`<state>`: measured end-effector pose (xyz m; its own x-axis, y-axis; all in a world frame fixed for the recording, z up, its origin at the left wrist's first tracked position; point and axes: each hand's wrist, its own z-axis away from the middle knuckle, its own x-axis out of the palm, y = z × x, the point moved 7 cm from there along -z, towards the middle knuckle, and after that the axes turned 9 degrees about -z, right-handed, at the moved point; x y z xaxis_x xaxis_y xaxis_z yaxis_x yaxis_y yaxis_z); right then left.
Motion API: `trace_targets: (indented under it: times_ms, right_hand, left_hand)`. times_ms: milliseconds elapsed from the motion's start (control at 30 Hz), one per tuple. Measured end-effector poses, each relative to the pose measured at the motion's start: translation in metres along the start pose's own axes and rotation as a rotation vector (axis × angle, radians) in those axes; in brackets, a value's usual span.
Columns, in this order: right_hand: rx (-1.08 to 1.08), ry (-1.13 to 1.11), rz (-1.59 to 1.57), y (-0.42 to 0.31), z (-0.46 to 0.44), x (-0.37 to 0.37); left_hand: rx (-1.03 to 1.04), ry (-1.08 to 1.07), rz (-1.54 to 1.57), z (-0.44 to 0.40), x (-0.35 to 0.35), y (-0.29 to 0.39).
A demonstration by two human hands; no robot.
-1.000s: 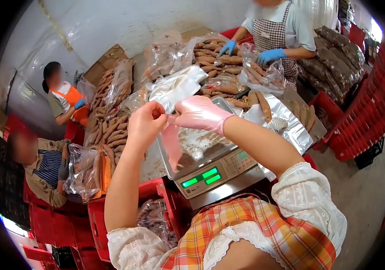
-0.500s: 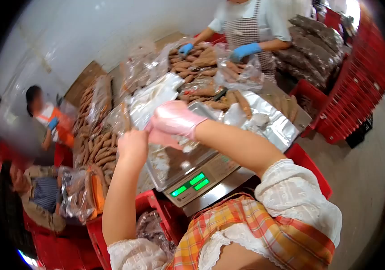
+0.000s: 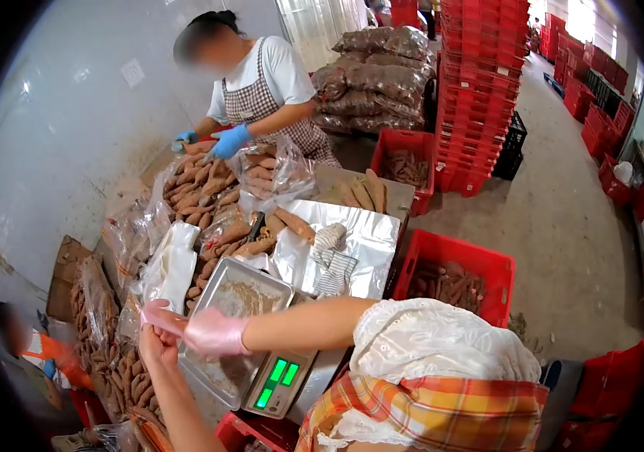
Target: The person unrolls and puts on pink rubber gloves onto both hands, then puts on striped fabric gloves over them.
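My right hand (image 3: 216, 332) wears a pink glove and is closed on part of a second pink glove (image 3: 162, 316). Bare, my left hand (image 3: 158, 348) has its fingers bent against that loose glove from below. Both hands are over the left edge of a scale with a metal tray (image 3: 250, 290) and a green-lit display (image 3: 277, 383). Brown residue lies on the tray. Sweet potatoes (image 3: 128, 380) are heaped to the left of my hands, and white plastic bags (image 3: 171, 264) lie just beyond them.
A co-worker in blue gloves (image 3: 230, 141) handles sweet potatoes across the table. Another person (image 3: 51, 354) is at the far left. Silver sheeting (image 3: 375, 241) bears a striped cloth (image 3: 333, 264). Red crates (image 3: 480, 98) stand stacked at the back, with a red crate (image 3: 499, 282) right of the table.
The view has swung right, bringing the crate stacks and floor into sight. My hands are now further left in view, still together at the loose pink glove.
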<state>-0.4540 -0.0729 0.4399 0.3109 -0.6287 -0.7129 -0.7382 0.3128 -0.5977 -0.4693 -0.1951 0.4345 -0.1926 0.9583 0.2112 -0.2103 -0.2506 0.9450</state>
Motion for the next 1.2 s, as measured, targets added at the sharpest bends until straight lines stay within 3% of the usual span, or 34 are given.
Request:
trace_targets:
  times_ms: [33,67,133,200,233,267,333,400,500,533,600,633,667,733,800,833,867,933,967,1067,1100,1167,1200]
  right_hand:
    - [-0.141,0.263,-0.059,-0.023,0.017,-0.027]
    - [-0.088,0.22,-0.126,-0.022,0.019,-0.029]
    - [-0.033,0.187,-0.193,-0.012,0.018,-0.033]
    - [0.172,-0.127,-0.246,0.014,0.009,-0.021]
    - [0.067,0.079,-0.2,0.006,0.015,-0.046]
    - [0.064,0.082,-0.197,0.006,0.014,-0.046]
    - [0.048,0.371,-0.319,0.006,0.017,-0.065]
    - [0.051,0.311,-0.289,0.005,0.02,-0.068]
    - [0.179,0.481,-0.795,0.028,0.023,-0.065]
    - [0.177,0.476,-0.799,0.033,0.022,-0.065]
    - [0.302,0.311,-1.379,0.046,0.014,-0.041]
    - [0.292,0.365,-1.553,0.044,0.02,-0.05]
    - [0.207,0.314,-1.585,0.046,0.02,-0.052]
    - [0.119,0.152,-1.795,0.042,0.025,-0.054]
    - [0.197,0.02,-1.675,0.03,0.024,-0.042]
    - [0.04,0.138,-1.495,0.011,0.026,-0.056]
    - [0.069,0.003,-1.328,0.013,0.029,-0.05]
    - [-0.054,0.19,-1.229,0.008,0.031,-0.057]
    - [-0.026,0.196,-1.188,0.009,0.032,-0.058]
    - [0.108,0.169,-1.078,0.013,0.034,-0.059]
    - [0.098,0.207,-1.112,0.018,0.033,-0.055]
    - [0.057,0.368,-1.116,0.026,0.028,-0.048]
    - [0.054,0.363,-1.121,0.026,0.031,-0.04]
  left_hand:
    - [0.1,0.143,-0.028,0.006,0.017,0.001]
    - [0.198,0.286,-0.057,0.011,0.023,0.005]
    - [0.257,0.274,-0.119,-0.007,0.008,-0.006]
    - [0.264,0.345,-0.071,-0.001,0.03,-0.015]
    - [0.32,0.234,0.04,0.018,0.066,-0.012]
    - [0.325,0.232,0.041,0.01,0.058,-0.018]
    - [0.142,-0.082,0.058,-0.009,0.063,-0.045]
    - [0.069,-0.15,0.062,-0.008,0.069,-0.048]
    - [0.179,-0.004,0.117,-0.001,0.079,-0.046]
    - [0.18,0.003,0.117,-0.003,0.077,-0.048]
    - [0.3,0.038,0.012,-0.004,0.073,-0.045]
    - [0.355,0.07,-0.027,-0.013,0.062,-0.05]
    - [0.363,0.128,0.022,-0.008,0.066,-0.048]
    - [0.47,-0.003,-0.123,-0.006,0.062,-0.044]
    - [0.617,0.164,-0.195,0.004,0.06,-0.03]
    - [0.648,0.173,-0.21,0.007,0.061,-0.025]
    - [0.676,0.174,-0.226,0.011,0.063,-0.022]
    - [0.716,0.295,-0.415,0.023,0.063,-0.02]
    - [0.506,0.22,-0.035,0.007,0.055,-0.038]
    - [0.425,0.297,0.005,0.021,0.052,-0.037]
    - [0.427,0.306,0.003,0.02,0.057,-0.037]
    - [0.682,0.585,0.003,0.032,0.05,-0.022]
    - [0.684,0.592,0.0,0.028,0.043,-0.026]
